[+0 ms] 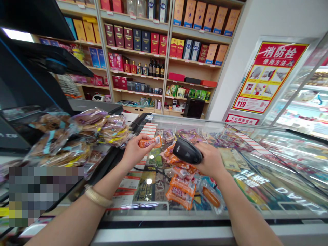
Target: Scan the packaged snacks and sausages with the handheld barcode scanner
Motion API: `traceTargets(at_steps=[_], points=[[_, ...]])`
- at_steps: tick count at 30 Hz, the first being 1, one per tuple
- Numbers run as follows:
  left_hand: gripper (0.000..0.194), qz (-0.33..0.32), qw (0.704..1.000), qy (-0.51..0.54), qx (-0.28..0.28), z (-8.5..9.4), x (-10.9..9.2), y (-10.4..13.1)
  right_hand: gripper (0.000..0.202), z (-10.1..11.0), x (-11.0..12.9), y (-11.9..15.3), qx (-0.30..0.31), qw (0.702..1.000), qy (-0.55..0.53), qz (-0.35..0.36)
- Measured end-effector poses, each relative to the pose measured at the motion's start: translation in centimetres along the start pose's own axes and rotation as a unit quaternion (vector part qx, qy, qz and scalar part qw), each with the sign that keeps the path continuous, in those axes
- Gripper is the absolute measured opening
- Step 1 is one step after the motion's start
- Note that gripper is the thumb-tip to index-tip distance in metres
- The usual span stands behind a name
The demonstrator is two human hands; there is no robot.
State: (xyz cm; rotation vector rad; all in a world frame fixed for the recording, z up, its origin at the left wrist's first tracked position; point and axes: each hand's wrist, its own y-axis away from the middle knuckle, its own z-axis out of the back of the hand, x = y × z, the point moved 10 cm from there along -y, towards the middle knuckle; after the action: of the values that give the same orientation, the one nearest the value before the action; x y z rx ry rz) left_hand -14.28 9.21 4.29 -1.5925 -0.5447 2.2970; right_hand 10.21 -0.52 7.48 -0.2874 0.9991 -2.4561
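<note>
My left hand [137, 149] pinches a small orange sausage packet [153, 141] over the glass top of a display freezer. To its right, my right hand [209, 159] is wrapped round a black handheld scanner [187, 151], whose head points left toward the packet. Several orange packets [180, 191] lie on the glass below and behind the scanner. Beside them, nearer my right forearm, is a clear pack with a brown sausage [211, 196]. The scanner's handle is mostly hidden by my fingers.
Plastic-bagged brown food [88, 136] is heaped on the left, beneath a dark monitor [38, 17]. The freezer's glass top [256, 191] stretches right, with packaged goods under it. Shelves of boxes and bottles [140, 53] stand behind. A red and yellow poster [271, 76] hangs on the wall.
</note>
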Motion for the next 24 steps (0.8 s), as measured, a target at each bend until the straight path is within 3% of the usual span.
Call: traceTargets(at_steps=[5,19,24], points=[[0.028,-0.032,0.998,-0.042,0.014,-0.3,-0.8,0.2,0.015,0.0,0.5,-0.1,0.006,1.000,-0.001,0.003],[0.029,-0.017,0.998,-0.037,0.047,-1.1,-0.6,0.2,0.013,-0.5,1.6,-0.4,0.041,0.999,0.008,0.020],[0.029,-0.011,0.998,-0.015,0.058,-1.2,-0.8,0.5,0.016,-0.2,1.0,-0.2,0.018,1.000,-0.002,0.015]])
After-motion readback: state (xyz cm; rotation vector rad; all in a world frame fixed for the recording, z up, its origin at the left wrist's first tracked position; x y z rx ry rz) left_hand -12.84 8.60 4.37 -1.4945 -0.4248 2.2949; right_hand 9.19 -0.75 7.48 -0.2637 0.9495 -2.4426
